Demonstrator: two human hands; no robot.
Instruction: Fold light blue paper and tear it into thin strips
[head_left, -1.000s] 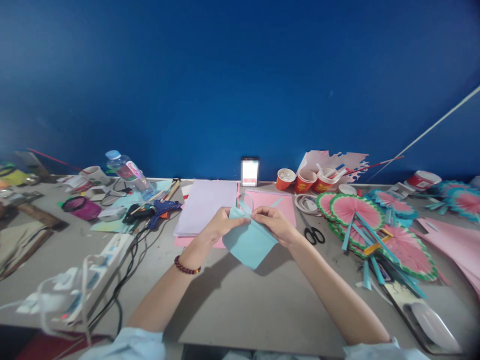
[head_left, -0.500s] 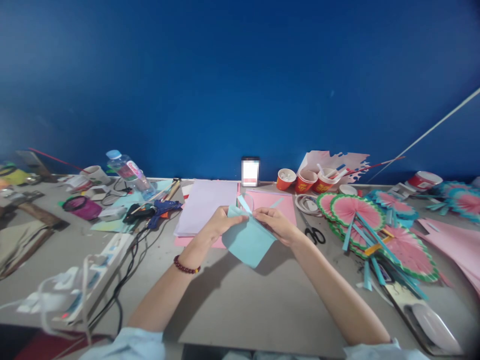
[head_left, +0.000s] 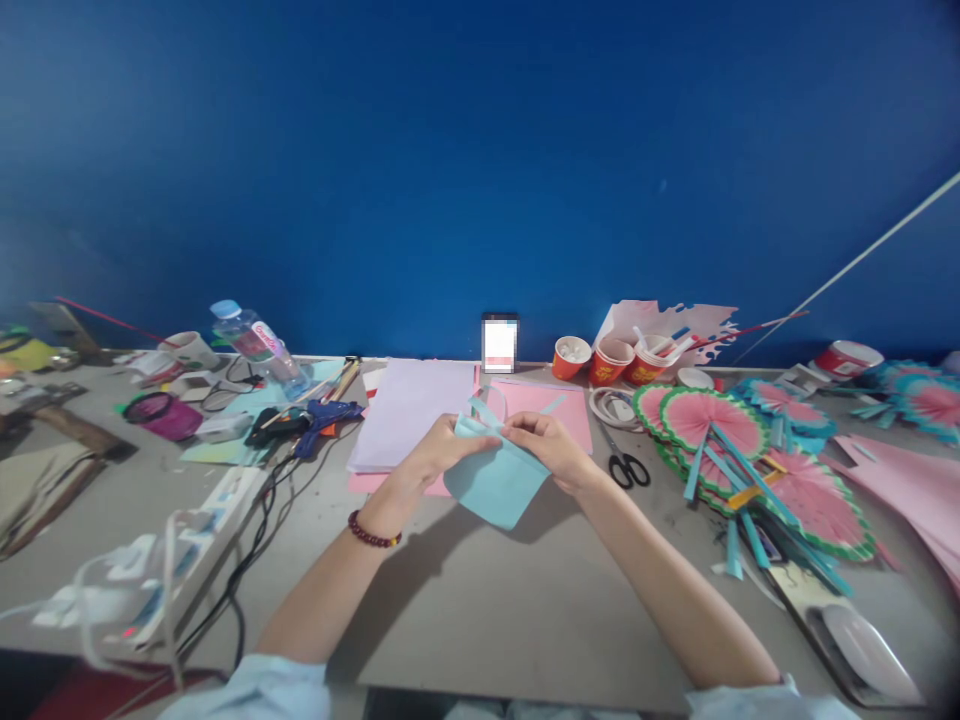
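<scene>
A sheet of light blue paper point(head_left: 496, 485) is held up above the table between both hands. My left hand point(head_left: 448, 447) pinches its upper left part, thumb lying across the front. My right hand point(head_left: 546, 445) pinches the upper right edge, with thumb and fingertips close together. A narrow pale blue strip point(head_left: 484, 410) sticks up at the top between the hands; whether it is part of the sheet I cannot tell. Behind lie a stack of lilac paper point(head_left: 416, 405) and pink paper point(head_left: 574, 405).
Black-handled scissors point(head_left: 628, 470) lie right of my hands, near watermelon-patterned paper fans point(head_left: 716, 425). Red paper cups point(head_left: 611, 362) and a phone point(head_left: 499, 345) stand along the blue wall. Leftward are a blue glue gun point(head_left: 319, 425), a tilted bottle point(head_left: 262, 345) and a power strip point(head_left: 195, 560).
The blue sheet has tilted slightly, its lower corner shifting a little right and up. The strip at the top leans further down and left. Both hands keep their pinch.
</scene>
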